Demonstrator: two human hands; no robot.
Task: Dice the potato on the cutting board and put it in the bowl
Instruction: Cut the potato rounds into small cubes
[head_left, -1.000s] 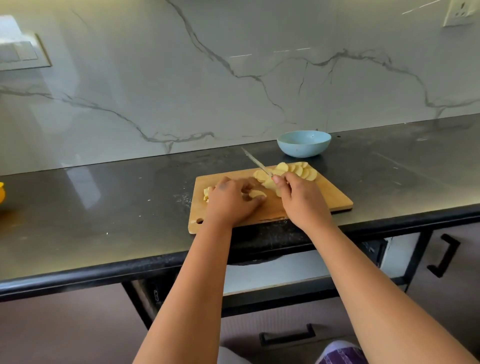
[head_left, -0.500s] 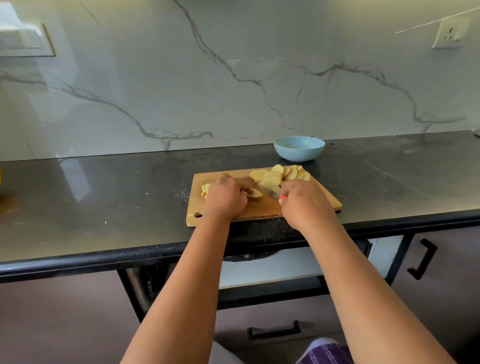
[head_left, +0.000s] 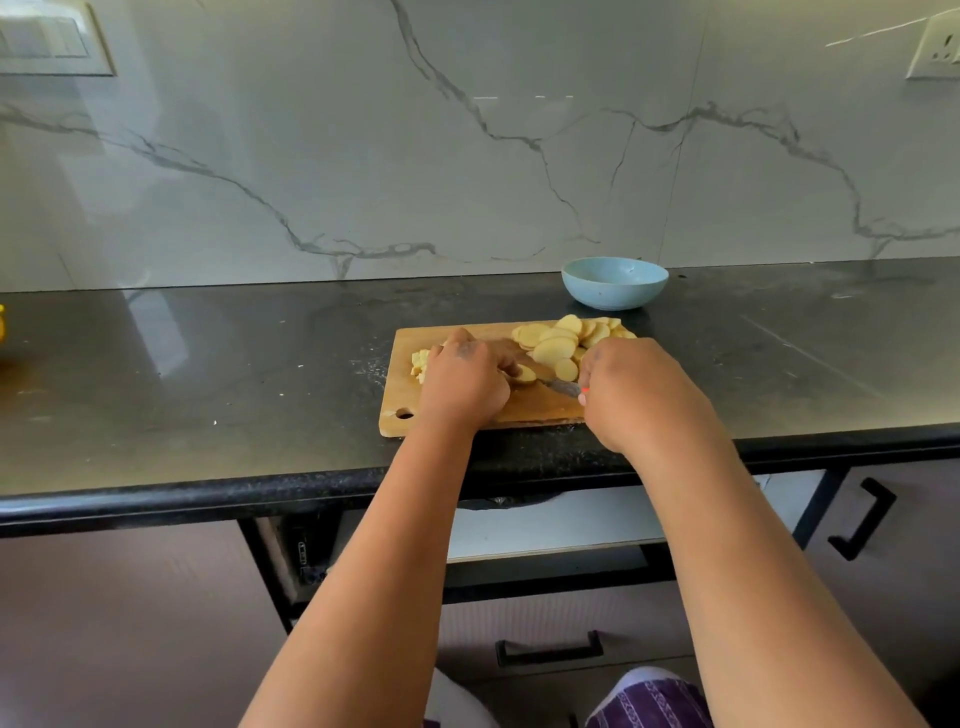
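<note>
The cutting board (head_left: 524, 410) looks like smooth wood, the counter (head_left: 208, 364) like polished dark stone, the wall (head_left: 467, 156) glossy veined marble, the bowl (head_left: 614, 283) matt.

A: Lighting? Soft, even daylight; a pale window reflection glares on the black countertop (head_left: 156, 332) at left.

B: Image quality? Wide-angle bowing at the edges; forearms slightly soft, shadows faint beneath the counter lip.

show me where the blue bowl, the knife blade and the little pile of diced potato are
blue bowl (head_left: 614, 291), head view, on its outer front wall.
knife blade (head_left: 560, 386), head view, on the steel near the handle.
diced potato (head_left: 418, 359), head view, on the pile's middle.
</note>
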